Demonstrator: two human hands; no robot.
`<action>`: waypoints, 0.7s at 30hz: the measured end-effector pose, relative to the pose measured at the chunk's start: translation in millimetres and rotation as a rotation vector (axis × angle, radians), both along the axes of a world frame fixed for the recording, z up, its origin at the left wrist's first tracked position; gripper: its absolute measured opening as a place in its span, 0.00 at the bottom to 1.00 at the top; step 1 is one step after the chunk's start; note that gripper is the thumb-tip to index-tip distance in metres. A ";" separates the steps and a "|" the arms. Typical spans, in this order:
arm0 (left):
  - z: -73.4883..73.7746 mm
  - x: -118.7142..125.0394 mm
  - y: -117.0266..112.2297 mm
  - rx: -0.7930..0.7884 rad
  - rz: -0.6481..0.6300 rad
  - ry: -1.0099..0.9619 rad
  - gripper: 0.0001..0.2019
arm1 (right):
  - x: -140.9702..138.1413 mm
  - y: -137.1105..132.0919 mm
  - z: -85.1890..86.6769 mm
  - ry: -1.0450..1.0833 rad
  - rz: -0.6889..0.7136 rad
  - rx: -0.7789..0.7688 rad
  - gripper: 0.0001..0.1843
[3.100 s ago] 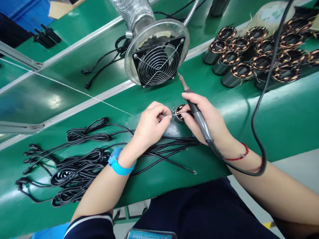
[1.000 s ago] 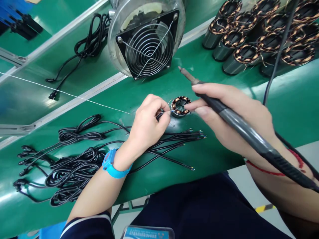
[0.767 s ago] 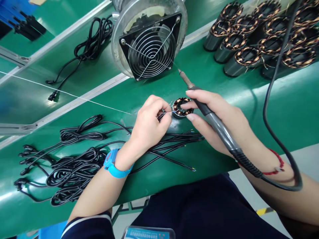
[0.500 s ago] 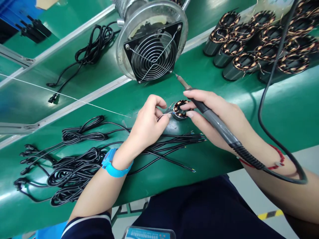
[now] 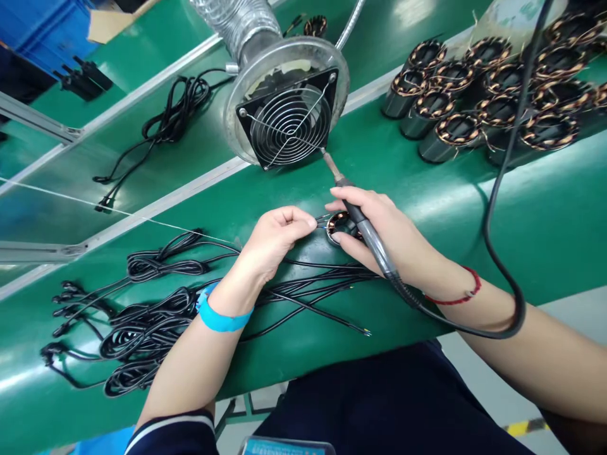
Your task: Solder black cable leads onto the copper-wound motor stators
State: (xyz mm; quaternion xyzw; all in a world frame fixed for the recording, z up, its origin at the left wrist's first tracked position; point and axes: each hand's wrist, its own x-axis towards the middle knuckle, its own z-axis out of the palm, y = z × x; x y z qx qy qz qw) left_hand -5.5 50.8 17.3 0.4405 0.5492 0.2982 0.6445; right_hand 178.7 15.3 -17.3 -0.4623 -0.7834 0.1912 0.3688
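Observation:
My right hand [image 5: 396,237] is wrapped around a soldering iron [image 5: 372,243], whose bare tip points up and away, in line with the fan's lower corner. The thumb of that same hand lies on the near rim of a small copper-wound motor stator [image 5: 333,234]. Part of the stator is hidden behind the fingers and the iron. Just left of it, my left hand [image 5: 277,240] is closed in a pinch on thin wire leads [image 5: 321,226] that run to the stator's edge. Black power cords [image 5: 313,278] with stripped ends lie beneath my left wrist.
A fan with a round wire guard [image 5: 290,136] hangs from a silver duct [image 5: 237,22] beyond my hands. Several larger wound stators [image 5: 458,129] stand at the back right. Coiled cords [image 5: 142,335] lie at the left. The iron's cable [image 5: 493,208] loops along the right.
My right hand has shifted left, its thumb now on the stator's near rim. My left hand's fingers have straightened into a pinch on the leads. The view has also shifted slightly.

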 end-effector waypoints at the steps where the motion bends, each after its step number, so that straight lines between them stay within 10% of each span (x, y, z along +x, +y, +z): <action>1: -0.2 2.1 -0.9 0.002 0.008 0.000 0.08 | 0.5 -0.5 -0.1 0.010 0.005 0.017 0.29; 21: -6.9 12.4 -2.8 0.035 -0.221 0.048 0.08 | -16.3 12.6 -12.5 0.065 -0.233 0.256 0.13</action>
